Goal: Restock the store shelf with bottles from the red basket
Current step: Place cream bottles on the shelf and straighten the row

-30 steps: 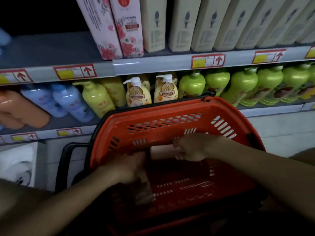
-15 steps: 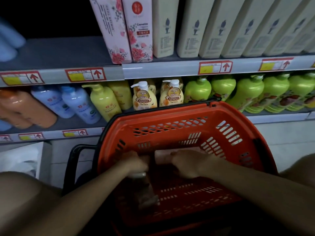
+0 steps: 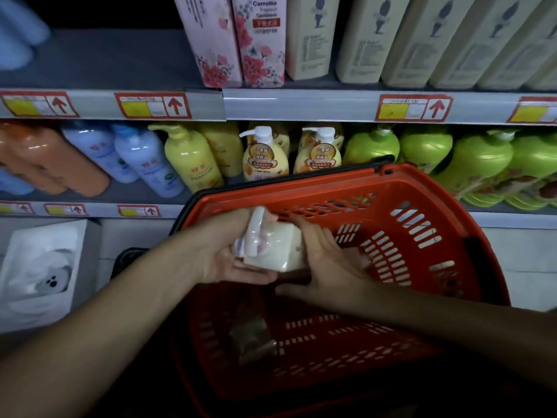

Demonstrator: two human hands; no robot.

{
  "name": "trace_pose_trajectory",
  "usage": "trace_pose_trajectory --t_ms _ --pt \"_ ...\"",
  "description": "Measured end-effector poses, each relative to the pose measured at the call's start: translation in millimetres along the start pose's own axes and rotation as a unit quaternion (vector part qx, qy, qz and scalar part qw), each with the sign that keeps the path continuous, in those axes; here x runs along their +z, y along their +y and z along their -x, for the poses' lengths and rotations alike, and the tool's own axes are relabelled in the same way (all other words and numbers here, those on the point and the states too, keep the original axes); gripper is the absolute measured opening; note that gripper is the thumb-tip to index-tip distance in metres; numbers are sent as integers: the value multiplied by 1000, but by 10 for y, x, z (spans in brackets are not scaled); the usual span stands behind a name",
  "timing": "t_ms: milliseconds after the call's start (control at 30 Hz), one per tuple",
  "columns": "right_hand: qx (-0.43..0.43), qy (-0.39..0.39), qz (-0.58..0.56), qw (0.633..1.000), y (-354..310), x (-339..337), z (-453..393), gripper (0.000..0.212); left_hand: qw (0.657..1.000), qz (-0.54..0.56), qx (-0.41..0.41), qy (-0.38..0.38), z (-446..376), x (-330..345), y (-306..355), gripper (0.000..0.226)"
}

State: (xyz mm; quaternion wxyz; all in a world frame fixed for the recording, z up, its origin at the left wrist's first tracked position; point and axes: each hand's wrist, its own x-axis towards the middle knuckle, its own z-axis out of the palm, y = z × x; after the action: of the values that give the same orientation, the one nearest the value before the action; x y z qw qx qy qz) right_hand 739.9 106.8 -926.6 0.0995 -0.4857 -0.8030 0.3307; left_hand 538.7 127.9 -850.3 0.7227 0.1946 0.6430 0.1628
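1. Dim clear plastic at 6 o'clock: a second bottle [image 3: 253,342] lies on the floor of the red basket [image 3: 422,206], hard to make out in the shadow. I judge I could overlook it or knock it while lifting.
2. At centre, my left hand [image 3: 217,254] curls under and around the pale cream bottle [image 3: 271,251], thumb over its clear cap end. My right hand [image 3: 325,267] lies with straight fingers flat against its other side, steadying rather than gripping. It is held just above the basket's near wall. The wrap looks slick, so I judge it may slip when my right hand leaves.
3. At 12 o'clock, the shelf [image 3: 331,105] carries crowded pump bottles [image 3: 265,158] just behind the basket's far rim. Pushing mine in could topple a neighbour.
4. At 10 o'clock, the upper shelf has bare space beside the floral boxes [image 3: 235,40].
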Motion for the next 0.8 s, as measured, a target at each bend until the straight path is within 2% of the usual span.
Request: trace_pose_trajectory --t_ms 67,133,233,300,367,433,467,500,533,600,633,700,733,800 --pt "-7 73 -41 996 -2 -89 52 120 997 71 -1 -15 65 221 -25 28" --pt "-10 112 -101 989 39 -216 84 114 995 97 14 -31 114 430 -59 32" --pt "20 122 -169 978 115 -424 118 96 993 90 47 -59 208 610 -42 51" --pt "32 123 -282 951 224 -543 116 93 986 108 87 -91 289 616 -12 56" --pt "45 109 -381 917 310 -684 130 89 975 116 162 -101 347 640 13 54" --pt "45 78 -426 900 314 -802 186 75 964 34 262 -17 318 781 -75 37" --pt "48 67 -438 895 305 -833 218 70 948 -31 311 61 274 874 -178 28" --pt "49 64 -443 893 295 -861 252 67 920 -93 357 135 229 986 -306 30" --pt "47 70 -442 893 282 -884 278 63 889 -147 397 173 190 1108 -450 45" --pt "39 94 -419 902 239 -932 327 56 860 -202 440 162 133 1335 -722 81" --pt "42 98 -402 910 212 -950 355 60 851 -205 455 162 100 1428 -821 91" --pt "65 66 -380 920 158 -985 447 81 842 -168 475 192 32 1556 -918 91" --pt "63 36 -366 928 139 -998 511 83 847 -126 474 205 17 1586 -929 83" --pt "32 -27 -303 952 125 -1025 646 72 862 -49 453 222 -17 1540 -904 70"
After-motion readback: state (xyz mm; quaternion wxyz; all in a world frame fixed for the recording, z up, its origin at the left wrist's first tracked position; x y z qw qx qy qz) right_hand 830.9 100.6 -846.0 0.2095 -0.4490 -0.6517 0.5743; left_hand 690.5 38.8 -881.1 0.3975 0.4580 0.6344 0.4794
